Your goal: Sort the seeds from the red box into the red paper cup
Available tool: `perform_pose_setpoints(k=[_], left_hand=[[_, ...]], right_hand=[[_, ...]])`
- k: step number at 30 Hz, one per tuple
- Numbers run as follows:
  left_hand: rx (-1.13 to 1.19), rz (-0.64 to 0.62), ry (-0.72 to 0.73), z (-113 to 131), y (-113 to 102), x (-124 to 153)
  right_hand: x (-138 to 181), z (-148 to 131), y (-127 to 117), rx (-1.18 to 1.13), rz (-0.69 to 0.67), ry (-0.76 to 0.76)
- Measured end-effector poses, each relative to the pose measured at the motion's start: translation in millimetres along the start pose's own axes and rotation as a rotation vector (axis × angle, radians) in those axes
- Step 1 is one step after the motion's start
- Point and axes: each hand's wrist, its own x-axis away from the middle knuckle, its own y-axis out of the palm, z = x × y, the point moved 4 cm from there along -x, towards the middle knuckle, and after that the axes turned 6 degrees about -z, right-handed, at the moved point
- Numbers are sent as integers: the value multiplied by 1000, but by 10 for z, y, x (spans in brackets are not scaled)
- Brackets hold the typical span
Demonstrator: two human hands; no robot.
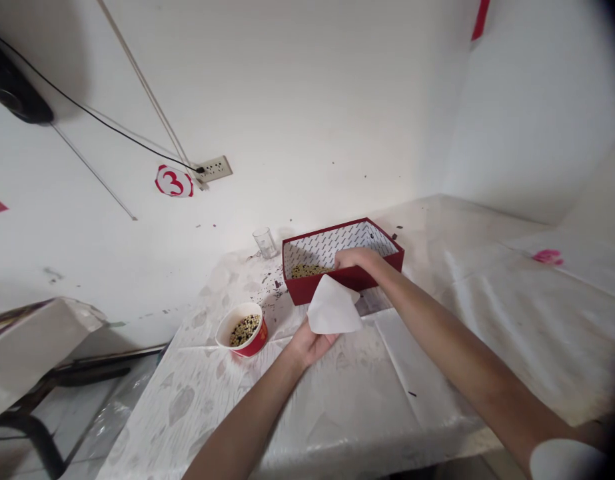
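My left hand (pixel 313 343), palm up, grips a thin white pouch (pixel 334 308) from below, its fingers partly covered by it. The pouch looks like paper or fabric and hangs just in front of a dark red box (pixel 300 291) with a patterned white lining. Inside the box lies a layer of mixed yellowish and dark grains (pixel 308 270). My right hand (pixel 360 258) reaches over the front wall into the box, its fingers curled downward. The wall hides its fingertips and anything in them.
Left of my hands stands a red and white paper tub (pixel 254 341) with grains in it. A clear glass (pixel 265 243) is by the wall. Dark flakes (pixel 270 298) are scattered on the plastic-covered table (pixel 357 413). A power strip (pixel 216 169) is on the wall.
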Motion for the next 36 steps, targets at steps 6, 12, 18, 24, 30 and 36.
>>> perform_pose_setpoints(k=[6,12,18,24,30,36], left_hand=[[3,71,-95,9,-67,18],[-40,-4,-49,4,-44,-9],[-54,-1,133,45,20,-25],[-53,68,100,39,-97,-92],[-94,19,152,120,-40,-90],[-182,51,18,53,-72,-57]], right_hand=[[285,-167,-227,23,387,-75],[1133,-528,-207,-101,1011,-653],[1167,-320,631,-75,1066,-855],[1040,-117,894,-184,1162,-829],[1068,-190,918,-79,1175,-822],[1021,-158,925,-152,1138,-811]])
